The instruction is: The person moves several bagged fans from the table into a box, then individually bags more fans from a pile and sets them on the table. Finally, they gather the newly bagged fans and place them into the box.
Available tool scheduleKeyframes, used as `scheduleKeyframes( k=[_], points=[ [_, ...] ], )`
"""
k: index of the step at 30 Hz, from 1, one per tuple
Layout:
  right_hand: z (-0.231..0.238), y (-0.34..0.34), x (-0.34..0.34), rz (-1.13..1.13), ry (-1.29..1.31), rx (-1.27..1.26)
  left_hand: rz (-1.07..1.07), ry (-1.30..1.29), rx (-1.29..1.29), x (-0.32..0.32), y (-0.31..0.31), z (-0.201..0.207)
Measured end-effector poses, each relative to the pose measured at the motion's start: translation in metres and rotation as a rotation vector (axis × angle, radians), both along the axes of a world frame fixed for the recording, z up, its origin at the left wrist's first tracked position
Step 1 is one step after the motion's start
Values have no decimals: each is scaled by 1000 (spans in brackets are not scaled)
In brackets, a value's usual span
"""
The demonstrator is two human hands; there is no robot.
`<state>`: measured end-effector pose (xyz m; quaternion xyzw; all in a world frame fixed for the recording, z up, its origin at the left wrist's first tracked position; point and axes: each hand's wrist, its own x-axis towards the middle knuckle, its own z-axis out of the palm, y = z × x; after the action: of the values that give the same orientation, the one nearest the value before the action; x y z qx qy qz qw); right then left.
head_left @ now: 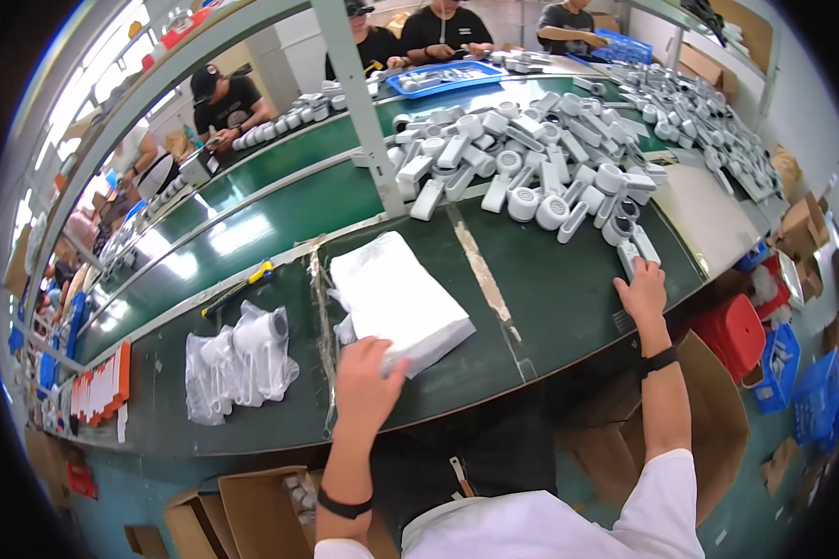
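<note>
A large heap of grey-white handheld fans (503, 163) with round heads and flat handles covers the far right of the green bench. My right hand (643, 291) reaches to the heap's near edge, its fingers closed around the handle of one fan (628, 256). My left hand (365, 377) lies at the near left corner of a thick stack of thin white sheets or bags (401, 293). Its thumb and fingers are apart, touching the stack. Left of the stack, several fans in clear plastic bags (240, 363) lie side by side.
A yellow-handled screwdriver-like tool (238, 289) lies behind the bagged fans. Orange-and-white boxes (101, 391) stand at the bench's left end. A metal post (368, 130) rises beyond the stack. Co-workers sit across the conveyor (289, 210). Cardboard boxes (261, 512) and a red stool (732, 335) stand below.
</note>
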<state>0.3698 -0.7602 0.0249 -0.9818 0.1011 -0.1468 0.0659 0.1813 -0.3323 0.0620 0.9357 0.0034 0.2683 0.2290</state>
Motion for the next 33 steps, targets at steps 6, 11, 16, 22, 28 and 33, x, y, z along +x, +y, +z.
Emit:
scheduleKeyframes(
  k=[6,11,16,22,28,33],
  points=[
    [-1,-2,17,20,44,20,-104,52,335,19,-24,-15],
    [5,-10,19,87,39,595,-101,7,357,31,-16,-32],
    [7,17,-20,253,157,1900,-106,-23,273,32,-24,-16],
    [16,84,-68,503,287,2049,-128,-41,316,37,-16,-24],
    [37,128,-97,479,354,2184,-208,19,115,42,-7,-13],
    [25,149,-113,540,409,2156,-226,38,45,49,-4,-11]
  ],
)
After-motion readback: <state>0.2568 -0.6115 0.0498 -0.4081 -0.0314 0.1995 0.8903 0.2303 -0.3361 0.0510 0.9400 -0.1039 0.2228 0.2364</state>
